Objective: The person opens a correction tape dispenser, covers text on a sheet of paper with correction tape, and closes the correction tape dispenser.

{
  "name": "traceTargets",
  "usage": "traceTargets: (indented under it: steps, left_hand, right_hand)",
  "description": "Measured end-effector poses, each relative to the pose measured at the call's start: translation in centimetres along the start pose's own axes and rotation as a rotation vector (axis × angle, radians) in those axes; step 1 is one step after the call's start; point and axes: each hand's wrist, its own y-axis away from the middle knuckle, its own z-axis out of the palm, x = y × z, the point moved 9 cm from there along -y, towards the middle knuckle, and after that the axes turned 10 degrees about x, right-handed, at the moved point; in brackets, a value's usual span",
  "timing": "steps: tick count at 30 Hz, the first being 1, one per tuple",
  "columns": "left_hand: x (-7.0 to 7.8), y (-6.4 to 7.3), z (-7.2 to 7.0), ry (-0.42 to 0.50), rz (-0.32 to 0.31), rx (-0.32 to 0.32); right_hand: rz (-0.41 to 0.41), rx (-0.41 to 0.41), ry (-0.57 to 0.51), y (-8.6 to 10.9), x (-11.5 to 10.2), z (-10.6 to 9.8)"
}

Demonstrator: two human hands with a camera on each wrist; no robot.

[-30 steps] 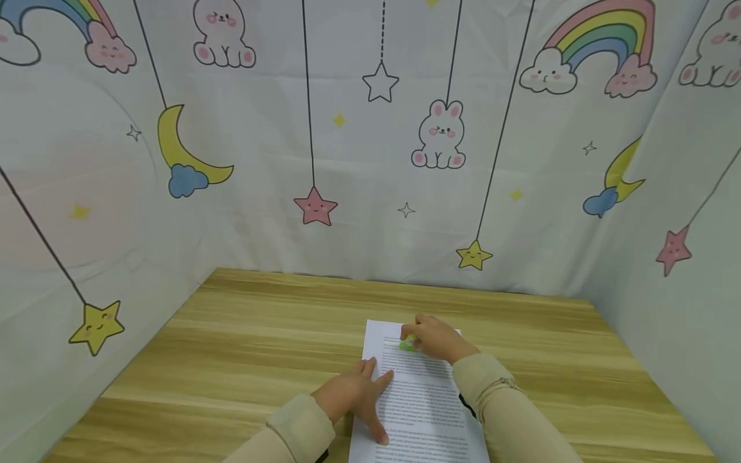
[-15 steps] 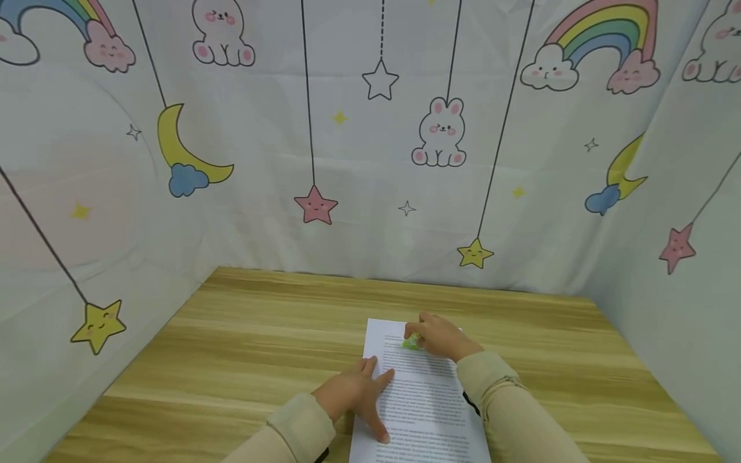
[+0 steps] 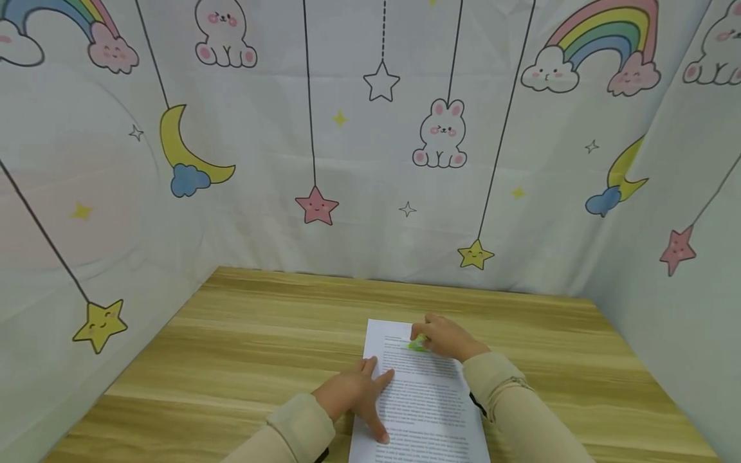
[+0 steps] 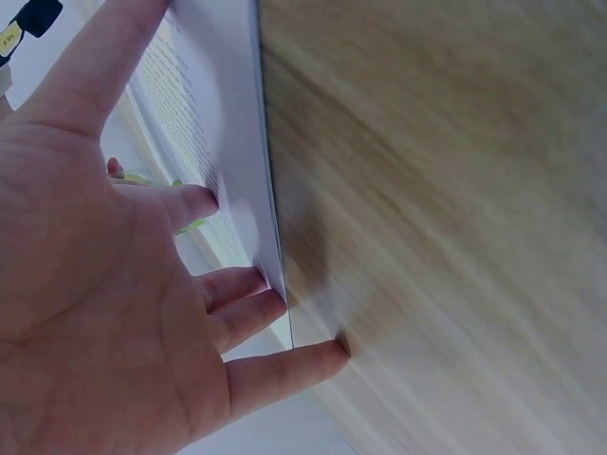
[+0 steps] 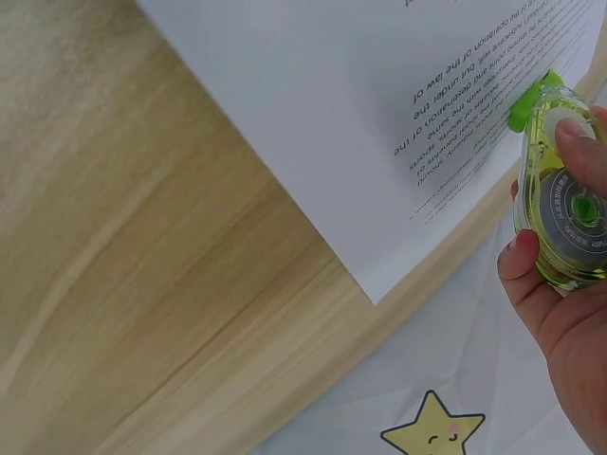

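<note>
Printed sheets (image 3: 374, 334) lie on the wooden table. My right hand (image 3: 450, 339) grips a clear green correction tape dispenser (image 5: 569, 213) between thumb and fingers. The dispenser's bright green end (image 5: 533, 102) meets the printed lines near the top of the page. In the head view, fingers partly hide the dispenser. My left hand (image 3: 354, 390) rests with spread, mostly straight fingers along the left edge of the paper. From the left wrist view, some fingertips (image 4: 248, 308) touch the paper (image 4: 228, 95), and the little finger reaches past its edge onto the wood.
The wood-grain table (image 3: 260, 328) extends to both sides of the paper. A white cloth (image 3: 370, 154) printed with stars, rabbits and rainbows hangs behind and at the sides. A black piece with a yellow label (image 4: 11, 38) shows at the left wrist view's corner.
My right hand has slid a little to the right along the top lines of the page, with the correction tape dispenser in it. The left hand and the paper have stayed in place.
</note>
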Motion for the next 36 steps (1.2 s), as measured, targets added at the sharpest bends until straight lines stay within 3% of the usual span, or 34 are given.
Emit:
traceTargets:
  steps: [9,29,36]
  left_hand:
    - [-0.1,-0.1,0.2,0.01,0.003,0.01]
    - [0.0,-0.1,0.3,0.0,0.001,0.017]
    - [-0.1,-0.1,0.1,-0.014,0.001,0.017]
  right_hand:
    - [0.057,-0.024,-0.026,0.7,0.9,0.0]
    - [-0.041,0.019,-0.008,2.0,2.1,-0.7]
    - [-0.011,0.016,-0.027,2.7,2.9,-1.1]
